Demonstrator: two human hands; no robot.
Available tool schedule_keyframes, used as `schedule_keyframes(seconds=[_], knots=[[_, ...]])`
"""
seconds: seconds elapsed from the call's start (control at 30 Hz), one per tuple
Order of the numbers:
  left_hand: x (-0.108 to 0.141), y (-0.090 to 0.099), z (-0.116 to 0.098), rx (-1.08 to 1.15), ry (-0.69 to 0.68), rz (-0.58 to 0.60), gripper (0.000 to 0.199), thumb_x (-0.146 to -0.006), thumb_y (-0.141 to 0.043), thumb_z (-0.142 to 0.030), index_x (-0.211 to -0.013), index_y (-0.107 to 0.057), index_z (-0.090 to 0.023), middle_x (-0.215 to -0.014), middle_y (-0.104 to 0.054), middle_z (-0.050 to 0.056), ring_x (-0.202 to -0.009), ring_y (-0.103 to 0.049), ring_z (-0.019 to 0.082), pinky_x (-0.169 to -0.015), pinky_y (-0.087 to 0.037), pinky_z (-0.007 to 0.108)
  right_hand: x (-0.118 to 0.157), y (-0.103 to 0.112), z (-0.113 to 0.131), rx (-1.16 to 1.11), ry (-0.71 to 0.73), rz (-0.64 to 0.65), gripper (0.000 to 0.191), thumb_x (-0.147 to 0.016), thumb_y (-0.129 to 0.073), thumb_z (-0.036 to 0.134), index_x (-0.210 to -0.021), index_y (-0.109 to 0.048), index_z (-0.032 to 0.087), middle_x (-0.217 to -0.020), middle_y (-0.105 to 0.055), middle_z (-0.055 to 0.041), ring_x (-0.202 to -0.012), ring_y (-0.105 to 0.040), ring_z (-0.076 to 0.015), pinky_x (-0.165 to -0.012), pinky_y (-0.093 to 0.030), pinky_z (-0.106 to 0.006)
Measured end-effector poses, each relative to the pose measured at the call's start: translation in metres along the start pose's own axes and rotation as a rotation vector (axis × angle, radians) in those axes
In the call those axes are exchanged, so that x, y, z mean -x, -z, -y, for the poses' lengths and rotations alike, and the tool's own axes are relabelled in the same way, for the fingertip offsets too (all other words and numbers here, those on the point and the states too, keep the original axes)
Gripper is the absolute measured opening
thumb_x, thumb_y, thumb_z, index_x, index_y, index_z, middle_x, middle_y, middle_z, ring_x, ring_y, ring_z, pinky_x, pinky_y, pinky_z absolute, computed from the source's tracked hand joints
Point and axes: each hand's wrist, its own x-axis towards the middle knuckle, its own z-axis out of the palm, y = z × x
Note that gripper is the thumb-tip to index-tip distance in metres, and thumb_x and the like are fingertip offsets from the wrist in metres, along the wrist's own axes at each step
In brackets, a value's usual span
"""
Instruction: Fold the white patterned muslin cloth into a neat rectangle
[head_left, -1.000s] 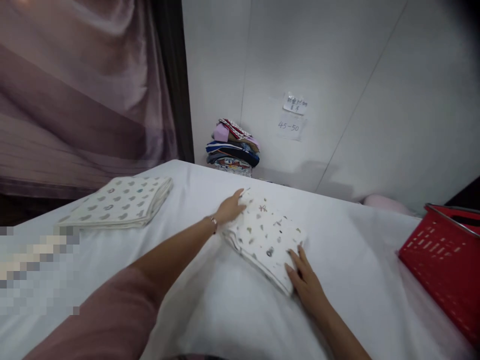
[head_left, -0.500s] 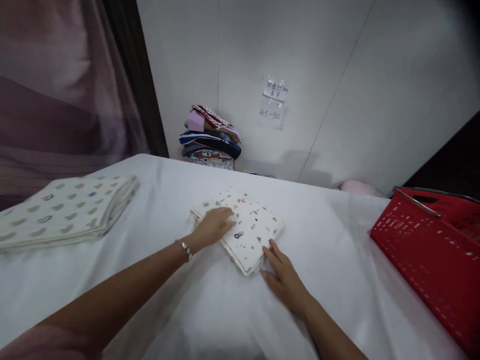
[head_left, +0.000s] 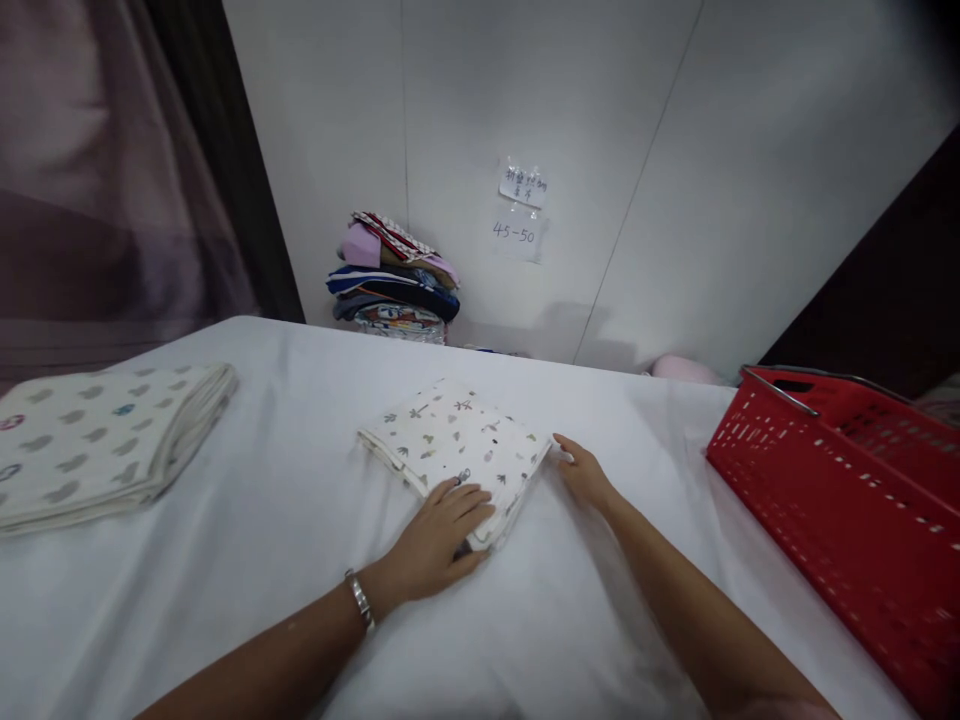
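Note:
A folded white cloth [head_left: 480, 440] with small printed motifs lies on the white-covered table, its corners pointing left, right and toward me. My left hand [head_left: 442, 535], a silver bracelet at its wrist, rests on the near corner with fingers stretched over the top layer and the thumb along the lower edge. At the right corner, my right hand [head_left: 585, 478] has its thumb and forefinger closed on the cloth's edge. The undersides of the layers are hidden.
Another folded cloth [head_left: 97, 440] with grey spots lies at the left. A red perforated basket [head_left: 817, 500] with a metal handle stands on the right. Beyond the table [head_left: 300, 560], a stack of folded fabrics [head_left: 397, 285] sits against the wall, left of two paper notes [head_left: 519, 210].
My left hand has slid from the cloth's left side to its near corner. My right hand has moved from the lower right edge up to the right corner. The view has shifted slightly.

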Motion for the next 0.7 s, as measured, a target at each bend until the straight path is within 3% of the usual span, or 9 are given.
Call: schedule_keyframes(seconds=[0.13,0.3,0.57,0.7], knots=[[0.002,0.000,-0.001,-0.025,-0.004,-0.021,0.044,-0.083,-0.050,-0.032,-0.126,-0.046,-0.025,-0.132,-0.048,0.006,-0.124,-0.039,0.023,-0.109,-0.022,0.046,-0.020,-0.009,0.003,0.004,0.046,0.050,0.050,-0.073,-0.051,0.020,-0.122,-0.055,0.023,-0.120,-0.059,-0.0032,-0.110,-0.053,-0.0211,-0.098,-0.039,-0.037],[0.003,0.003,-0.001,0.000,0.020,0.009,0.042,-0.083,-0.049,-0.033,-0.124,-0.048,-0.025,-0.131,-0.049,0.005,-0.124,-0.039,0.023,-0.109,-0.022,0.046,-0.027,-0.006,0.010,-0.022,0.084,0.065,0.036,-0.075,-0.044,0.019,-0.105,-0.064,0.021,-0.097,-0.068,-0.0015,-0.091,-0.060,-0.0190,-0.084,-0.046,-0.031],[0.007,0.009,0.001,0.088,0.036,0.067,0.038,-0.085,-0.045,-0.032,-0.122,-0.049,-0.025,-0.132,-0.049,0.004,-0.126,-0.037,0.020,-0.111,-0.018,0.043,0.003,0.003,-0.002,0.118,0.096,-0.052,0.030,-0.073,-0.040,0.016,-0.091,-0.063,0.022,-0.089,-0.065,-0.0027,-0.086,-0.055,-0.0193,-0.078,-0.042,-0.031],[0.006,0.008,0.002,0.105,0.039,0.069,0.038,-0.086,-0.044,-0.034,-0.123,-0.049,-0.024,-0.132,-0.049,0.004,-0.126,-0.038,0.020,-0.111,-0.018,0.043,0.010,-0.001,-0.014,0.113,0.105,-0.061,0.033,-0.074,-0.040,0.018,-0.099,-0.062,0.022,-0.095,-0.063,-0.0038,-0.090,-0.054,-0.0202,-0.081,-0.042,-0.033]])
